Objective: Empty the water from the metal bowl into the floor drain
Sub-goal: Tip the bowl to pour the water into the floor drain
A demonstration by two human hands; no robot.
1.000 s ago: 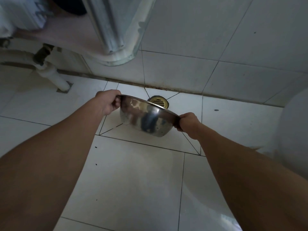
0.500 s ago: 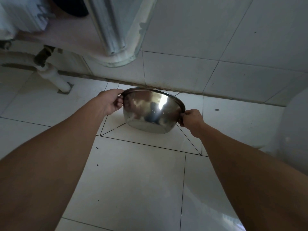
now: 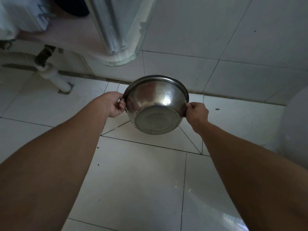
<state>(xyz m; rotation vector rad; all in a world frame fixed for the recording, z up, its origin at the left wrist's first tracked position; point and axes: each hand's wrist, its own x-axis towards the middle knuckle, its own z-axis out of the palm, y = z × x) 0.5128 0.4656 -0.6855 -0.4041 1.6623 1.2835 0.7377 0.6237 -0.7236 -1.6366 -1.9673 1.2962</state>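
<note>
- White tiled floor [image 3: 133,177] meeting tiled wall [image 3: 208,35]; grimy grout seam at the join, white drainpipe [image 3: 55,77] far left of the fingers, pale rounded fixture at rt edge.
- Metal bowl [image 3: 156,104] held off the floor betw both hands, tipped hard fwd: flat base faces the camera, mouth faces away & down twd the wall seam.
- Left hand [image 3: 113,104] pinching rim on bowl's left side, fingers [image 3: 122,104] curled narrow round the lip.
- Right hand [image 3: 197,112] doing same on rt side of rim, fingers closed tight on the edge.
- Rim-to-rim axis runs roughly level, left fingers to rt fingers; left side sits a touch higher. Both hands equally near; neither leads.
- Few droplets clinging to outer wall near the glare spot. No stream visible; inside of bowl hidden.
- Floor drain not visible – prob. behind bowl, just beyond & below the fingers, where the diagonal tile cuts converge.
- Key relation: bowl mouth pointing away from fingers twd that hidden spot, so any water left should fall ahead of the hands, not on them.
- Judgement: pour looks near done or done; next likely a hold or small shake, then righting.
- Risk: wet rim, thin pinch grip – could slip.
</note>
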